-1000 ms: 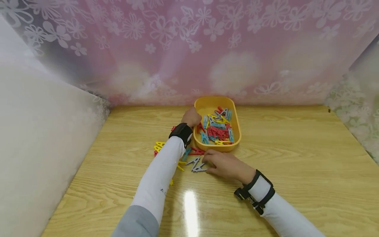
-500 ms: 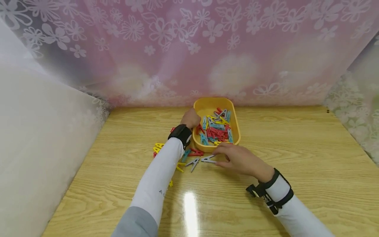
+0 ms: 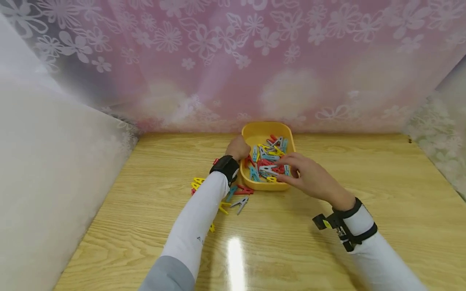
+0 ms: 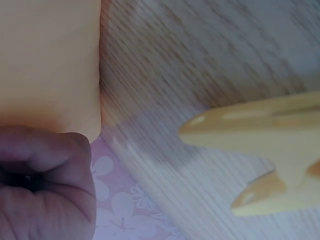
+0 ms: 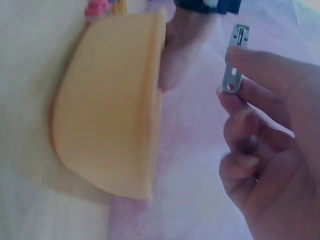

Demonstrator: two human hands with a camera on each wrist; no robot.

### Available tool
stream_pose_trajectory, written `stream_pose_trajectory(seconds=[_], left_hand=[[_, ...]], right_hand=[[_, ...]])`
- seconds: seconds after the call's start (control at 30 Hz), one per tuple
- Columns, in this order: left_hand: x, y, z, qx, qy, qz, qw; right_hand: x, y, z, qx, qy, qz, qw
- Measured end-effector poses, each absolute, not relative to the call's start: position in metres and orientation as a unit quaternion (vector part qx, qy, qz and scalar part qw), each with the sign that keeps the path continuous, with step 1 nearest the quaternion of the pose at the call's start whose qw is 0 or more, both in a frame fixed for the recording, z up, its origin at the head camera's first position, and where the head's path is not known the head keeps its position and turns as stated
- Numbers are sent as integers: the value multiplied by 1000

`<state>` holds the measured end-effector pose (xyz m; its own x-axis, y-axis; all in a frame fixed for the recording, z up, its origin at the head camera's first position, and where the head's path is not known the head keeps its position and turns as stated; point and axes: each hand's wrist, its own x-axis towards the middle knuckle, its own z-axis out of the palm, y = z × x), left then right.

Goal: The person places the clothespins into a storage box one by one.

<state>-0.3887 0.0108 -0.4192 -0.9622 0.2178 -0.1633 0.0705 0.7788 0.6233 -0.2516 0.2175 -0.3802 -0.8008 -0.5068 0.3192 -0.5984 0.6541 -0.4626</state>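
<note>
My left hand grips the left rim of a yellow plastic bin, its fingers curled at the wall in the left wrist view. Over the bin's near right part, my right hand pinches a grey clothespin between thumb and fingertips. Red, blue, yellow and grey clothespins lie in a heap inside. On the table just in front of the bin are a loose grey clothespin, a red clothespin and a teal one. The left forearm partly hides yellow clothespins beneath it.
More yellow clothespins lie left of the left forearm on the wood-grain table. A pink floral cloth hangs right behind the bin. A pale wall panel borders the left side.
My right hand has lifted a grey clothespin from the table and carried it up and right, over the bin. My left hand has stayed at the rim.
</note>
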Motion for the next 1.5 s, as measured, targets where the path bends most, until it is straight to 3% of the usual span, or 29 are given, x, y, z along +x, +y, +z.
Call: stream_pose_trajectory(seconds=[0.2, 0.4, 0.77, 0.87, 1.17, 1.3, 1.5], left_hand=[[-384, 21, -419, 84, 934, 325, 121], [-387, 26, -420, 75, 941, 308, 116], [-392, 22, -411, 82, 944, 298, 113], [-393, 19, -411, 84, 947, 288, 112], [-396, 15, -415, 75, 945, 297, 118], [-396, 14, -418, 71, 943, 304, 117], [-394, 13, -423, 66, 948, 287, 119]], right_hand=[[-269, 226, -370, 250, -925, 253, 136], [-285, 226, -370, 196, -948, 238, 81], [-254, 195, -397, 348, -875, 312, 123], [-245, 181, -403, 376, -867, 312, 100], [-232, 141, -419, 401, -877, 252, -78], [-234, 129, -427, 398, -883, 229, -97], [-235, 115, -438, 397, -887, 220, -83]])
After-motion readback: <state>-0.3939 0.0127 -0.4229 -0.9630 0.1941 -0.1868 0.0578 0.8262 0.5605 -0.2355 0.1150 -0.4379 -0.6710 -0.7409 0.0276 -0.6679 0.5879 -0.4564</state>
